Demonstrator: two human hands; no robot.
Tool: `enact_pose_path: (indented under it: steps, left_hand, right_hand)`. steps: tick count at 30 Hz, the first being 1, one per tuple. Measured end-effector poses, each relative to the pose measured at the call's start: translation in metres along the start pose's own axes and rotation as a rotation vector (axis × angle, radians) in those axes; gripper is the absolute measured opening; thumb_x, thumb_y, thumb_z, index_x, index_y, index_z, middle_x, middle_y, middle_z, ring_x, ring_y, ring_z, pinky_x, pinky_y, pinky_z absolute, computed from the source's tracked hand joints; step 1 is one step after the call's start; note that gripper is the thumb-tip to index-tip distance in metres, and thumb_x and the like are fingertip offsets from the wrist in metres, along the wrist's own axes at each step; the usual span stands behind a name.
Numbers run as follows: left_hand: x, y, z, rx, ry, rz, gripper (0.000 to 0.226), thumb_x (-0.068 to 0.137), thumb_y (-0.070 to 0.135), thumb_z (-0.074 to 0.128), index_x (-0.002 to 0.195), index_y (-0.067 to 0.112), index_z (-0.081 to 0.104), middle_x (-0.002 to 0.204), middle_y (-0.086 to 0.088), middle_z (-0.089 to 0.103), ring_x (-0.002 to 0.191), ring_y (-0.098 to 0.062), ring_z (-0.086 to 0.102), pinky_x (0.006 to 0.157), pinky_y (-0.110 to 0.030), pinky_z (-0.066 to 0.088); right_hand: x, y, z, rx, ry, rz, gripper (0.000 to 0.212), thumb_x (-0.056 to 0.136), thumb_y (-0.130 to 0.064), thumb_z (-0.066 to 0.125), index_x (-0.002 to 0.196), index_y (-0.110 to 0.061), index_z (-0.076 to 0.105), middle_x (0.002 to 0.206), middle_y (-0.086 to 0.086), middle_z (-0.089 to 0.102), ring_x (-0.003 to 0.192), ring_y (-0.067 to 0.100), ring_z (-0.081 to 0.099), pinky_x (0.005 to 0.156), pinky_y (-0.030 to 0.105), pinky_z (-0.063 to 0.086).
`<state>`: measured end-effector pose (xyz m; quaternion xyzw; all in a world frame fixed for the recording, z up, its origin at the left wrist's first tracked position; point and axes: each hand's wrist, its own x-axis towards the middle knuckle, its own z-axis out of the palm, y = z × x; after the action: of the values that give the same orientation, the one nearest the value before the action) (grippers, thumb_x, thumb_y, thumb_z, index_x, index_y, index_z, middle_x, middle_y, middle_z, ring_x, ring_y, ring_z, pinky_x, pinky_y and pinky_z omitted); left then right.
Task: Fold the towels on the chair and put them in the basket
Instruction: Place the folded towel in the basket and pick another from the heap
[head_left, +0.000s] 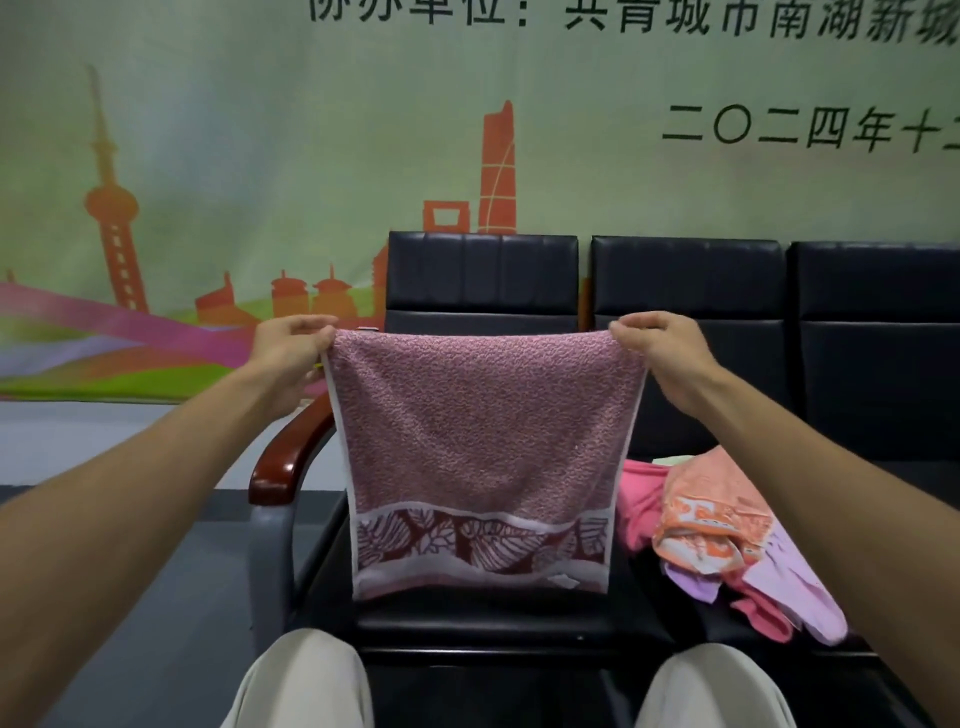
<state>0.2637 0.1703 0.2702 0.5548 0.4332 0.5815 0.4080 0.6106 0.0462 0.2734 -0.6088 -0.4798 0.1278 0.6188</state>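
pink towel (483, 441) hangs stretched between left hand (291, 358) and right hand (670, 358) (each pinching a top corner), above black chair (483, 280).

Pale green banner (260, 130) covers the back wall. Orange tower (111, 208) printed on its left, orange high-rise (497, 171) near centre, low orange buildings between them. Pink, purple and green ribbons (104, 343) sweep across its lower left. Dark Chinese characters (805, 130) at top and upper right, partly cut off. Pale wall strip (104, 441) below the banner, dark grey floor (171, 597) under that. Beige trouser knees (306, 680) at the bottom edge.
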Motion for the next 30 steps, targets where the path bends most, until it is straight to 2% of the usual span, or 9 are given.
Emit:
enact_pose_path:
  steps: [4, 7, 9, 12, 17, 20, 25, 28, 30]
  left_hand:
    - [-0.002, 0.002, -0.008, -0.026, -0.100, -0.006, 0.027, 0.091, -0.001, 0.059, 0.117, 0.001, 0.064, 0.107, -0.007, 0.064, 0.093, -0.014, 0.060, 0.083, -0.026, 0.050]
    - [-0.005, -0.001, -0.008, 0.308, -0.052, 0.160, 0.033, 0.085, 0.001, 0.067, 0.118, 0.002, 0.065, 0.114, -0.008, 0.062, 0.105, -0.020, 0.056, 0.099, -0.032, 0.046]
    - [-0.009, -0.001, -0.003, 0.484, 0.043, 0.301, 0.028, 0.087, 0.006, 0.068, 0.114, 0.001, 0.068, 0.104, -0.009, 0.064, 0.097, -0.018, 0.054, 0.089, -0.030, 0.046]
    - [-0.009, -0.002, 0.003, 0.557, 0.170, 0.383, 0.019, 0.089, 0.009, 0.066, 0.104, 0.000, 0.071, 0.099, -0.010, 0.065, 0.090, -0.021, 0.056, 0.078, -0.032, 0.045]
    - [-0.015, -0.010, 0.003, 0.563, 0.092, 0.293, 0.011, 0.099, 0.014, 0.052, 0.103, 0.006, 0.058, 0.105, -0.006, 0.058, 0.099, -0.025, 0.054, 0.089, -0.041, 0.047]
    - [-0.017, -0.015, 0.003, 0.523, 0.058, 0.249, 0.009, 0.099, 0.017, 0.052, 0.101, 0.009, 0.056, 0.106, -0.009, 0.060, 0.100, -0.028, 0.056, 0.090, -0.047, 0.050]
    - [-0.010, -0.017, 0.008, 0.256, 0.034, 0.103, 0.018, 0.098, 0.017, 0.055, 0.082, 0.010, 0.059, 0.084, -0.002, 0.059, 0.081, -0.017, 0.054, 0.075, -0.033, 0.045]
    - [-0.002, -0.022, 0.013, 0.196, 0.036, 0.069, 0.014, 0.095, 0.018, 0.061, 0.085, 0.008, 0.064, 0.084, -0.005, 0.063, 0.076, -0.015, 0.055, 0.075, -0.030, 0.043]
    - [0.006, -0.032, 0.016, 0.391, 0.121, 0.173, 0.018, 0.092, 0.024, 0.064, 0.093, 0.006, 0.069, 0.096, -0.012, 0.069, 0.089, -0.023, 0.061, 0.075, -0.031, 0.043]
  right_hand:
    - [0.001, -0.002, -0.002, -0.287, -0.086, -0.061, 0.042, 0.080, -0.003, 0.074, 0.121, -0.008, 0.065, 0.115, 0.006, 0.063, 0.109, 0.019, 0.059, 0.091, 0.031, 0.050]
    - [-0.001, -0.004, 0.002, -0.434, 0.032, -0.116, 0.028, 0.084, -0.012, 0.073, 0.111, -0.009, 0.071, 0.100, 0.001, 0.065, 0.095, 0.013, 0.058, 0.078, 0.027, 0.047]
    - [0.000, -0.003, 0.004, -0.447, 0.104, -0.146, 0.023, 0.085, -0.017, 0.072, 0.106, -0.007, 0.073, 0.094, 0.001, 0.064, 0.090, 0.011, 0.056, 0.076, 0.025, 0.044]
    - [0.000, 0.004, 0.009, -0.467, 0.202, -0.183, 0.015, 0.086, -0.023, 0.071, 0.096, -0.012, 0.075, 0.106, 0.005, 0.065, 0.092, 0.015, 0.060, 0.080, 0.029, 0.051]
    - [-0.015, 0.012, 0.013, -0.444, 0.141, -0.157, 0.014, 0.096, -0.019, 0.057, 0.103, -0.009, 0.065, 0.099, 0.004, 0.061, 0.089, 0.016, 0.054, 0.070, 0.027, 0.038]
    - [-0.020, 0.018, 0.010, -0.361, 0.120, -0.123, 0.009, 0.094, -0.019, 0.061, 0.096, -0.013, 0.067, 0.093, 0.003, 0.065, 0.090, 0.018, 0.059, 0.069, 0.028, 0.043]
    - [-0.015, 0.023, -0.002, -0.127, 0.170, 0.016, 0.015, 0.078, -0.026, 0.079, 0.075, -0.013, 0.073, 0.082, 0.007, 0.073, 0.088, 0.026, 0.070, 0.076, 0.044, 0.055]
    - [-0.005, 0.026, -0.002, -0.052, 0.212, 0.064, 0.015, 0.077, -0.027, 0.081, 0.080, -0.014, 0.074, 0.083, 0.002, 0.072, 0.082, 0.017, 0.067, 0.073, 0.036, 0.053]
    - [0.003, 0.033, 0.002, -0.071, 0.233, 0.046, 0.016, 0.079, -0.029, 0.079, 0.084, -0.014, 0.074, 0.081, -0.003, 0.069, 0.081, 0.012, 0.063, 0.070, 0.031, 0.049]
